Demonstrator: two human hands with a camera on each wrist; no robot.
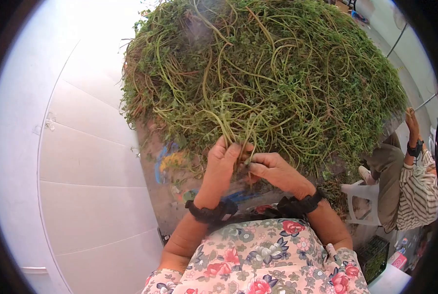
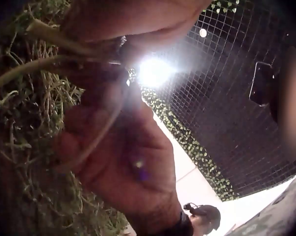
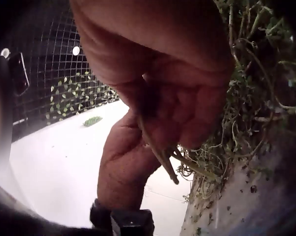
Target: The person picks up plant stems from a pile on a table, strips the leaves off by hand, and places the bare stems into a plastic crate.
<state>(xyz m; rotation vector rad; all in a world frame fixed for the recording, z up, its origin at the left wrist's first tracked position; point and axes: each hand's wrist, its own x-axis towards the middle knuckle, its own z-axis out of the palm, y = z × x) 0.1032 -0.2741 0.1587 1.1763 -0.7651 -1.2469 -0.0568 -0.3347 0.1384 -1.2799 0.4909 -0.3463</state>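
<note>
A big heap of green stemmed plants (image 1: 277, 73) covers the far part of the table. At its near edge my left hand (image 1: 221, 166) pinches several pale green stems (image 1: 225, 128) between thumb and fingers. Close beside it, my right hand (image 1: 280, 172) has its thumb and fingers pinched on the lower part of the stems. In the left wrist view a stem (image 2: 101, 132) runs between the two hands. The right wrist view has cut-looking stem ends (image 3: 162, 164) sticking out below the curled fingers of a hand (image 3: 162, 64).
The stained table top (image 1: 155, 196) shows near the front left. At the right a person in a striped shirt (image 1: 417, 196) sits by a white plastic chair (image 1: 363, 201). A dark crate (image 1: 375, 255) stands at the lower right, and a white wall (image 1: 91, 161) is at the left.
</note>
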